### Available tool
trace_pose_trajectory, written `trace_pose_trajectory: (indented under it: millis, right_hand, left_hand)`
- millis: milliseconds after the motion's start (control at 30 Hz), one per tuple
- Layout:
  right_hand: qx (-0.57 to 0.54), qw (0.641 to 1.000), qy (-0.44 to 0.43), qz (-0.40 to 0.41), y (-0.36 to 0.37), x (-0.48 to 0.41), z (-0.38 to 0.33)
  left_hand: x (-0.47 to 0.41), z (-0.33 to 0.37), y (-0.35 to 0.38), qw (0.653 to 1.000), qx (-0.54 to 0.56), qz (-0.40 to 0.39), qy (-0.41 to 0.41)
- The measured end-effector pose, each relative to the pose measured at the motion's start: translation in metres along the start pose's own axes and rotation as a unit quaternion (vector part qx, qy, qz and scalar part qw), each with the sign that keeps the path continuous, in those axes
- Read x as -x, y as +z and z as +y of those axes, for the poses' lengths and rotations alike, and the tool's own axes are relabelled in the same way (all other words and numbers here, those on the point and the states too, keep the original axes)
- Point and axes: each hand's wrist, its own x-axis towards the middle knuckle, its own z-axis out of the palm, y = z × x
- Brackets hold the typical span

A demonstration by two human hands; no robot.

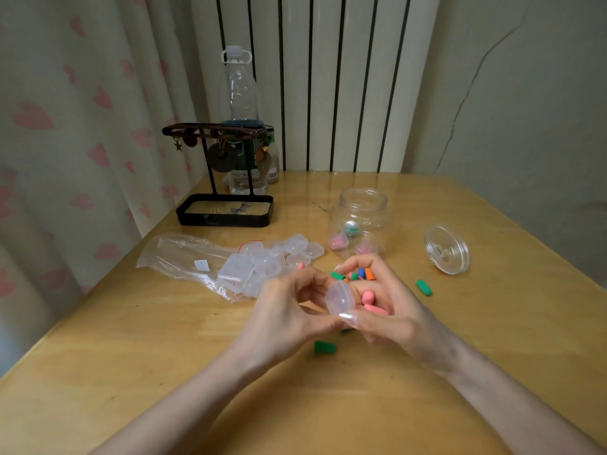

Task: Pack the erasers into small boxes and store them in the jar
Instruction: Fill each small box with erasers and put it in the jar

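Note:
Both hands meet over the middle of the wooden table [131,372] around one small clear box [340,298]. My left hand [289,310] pinches its left side and lower edge. My right hand [377,303] grips it from the right and also cups pink erasers [369,300] in the palm. Loose erasers in green, blue and orange [359,274] lie just behind the hands. One green eraser [324,347] rests under my hands, another [423,287] to the right. The clear jar [361,221] stands open behind, holding filled boxes with pink and green erasers.
Several empty clear boxes [262,267] spill from a plastic bag [184,254] at the left. The jar lid [446,249] lies to the right of the jar. A black jewellery stand [225,208] and a plastic bottle [239,126] stand at the back.

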Motion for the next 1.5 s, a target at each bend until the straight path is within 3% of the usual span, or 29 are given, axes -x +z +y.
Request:
trace_pose_trajectory:
  millis: [100, 233, 333, 633, 867, 1033, 1233, 1333, 1500]
  right_hand:
    - [0.056, 0.998, -0.024, -0.015, -0.006, 0.001, 0.0]
    - [0.187, 0.979, -0.071, 0.029, -0.006, -0.001, 0.001]
    - [0.246, 0.961, -0.111, 0.059, -0.004, 0.0, 0.001]
    - [0.272, 0.943, -0.156, 0.11, 0.003, 0.004, -0.002]
    - [0.355, 0.913, -0.183, 0.079, -0.005, 0.006, 0.007]
    - [0.325, 0.933, -0.134, 0.078, -0.007, 0.004, 0.001]
    - [0.278, 0.942, -0.164, 0.094, -0.005, 0.003, -0.001]
    - [0.182, 0.974, -0.107, 0.085, -0.011, 0.004, -0.004]
    - [0.08, 0.992, 0.019, 0.096, -0.021, 0.0, 0.001]
  left_hand:
    - [0.0, 0.001, -0.001, 0.998, 0.037, -0.016, -0.054]
    - [0.002, 0.008, 0.0, 0.972, 0.183, -0.059, -0.133]
    - [0.004, 0.011, 0.002, 0.957, 0.229, -0.076, -0.16]
    - [0.007, 0.011, 0.006, 0.939, 0.265, -0.114, -0.186]
    - [0.005, 0.015, -0.001, 0.965, 0.182, -0.126, -0.138]
    - [0.004, 0.015, -0.005, 0.96, 0.195, -0.155, -0.127]
    - [0.001, 0.011, -0.014, 0.943, 0.249, -0.173, -0.137]
    - [-0.002, 0.012, -0.023, 0.922, 0.311, -0.181, -0.145]
    - [-0.005, 0.01, -0.023, 0.913, 0.345, -0.097, -0.196]
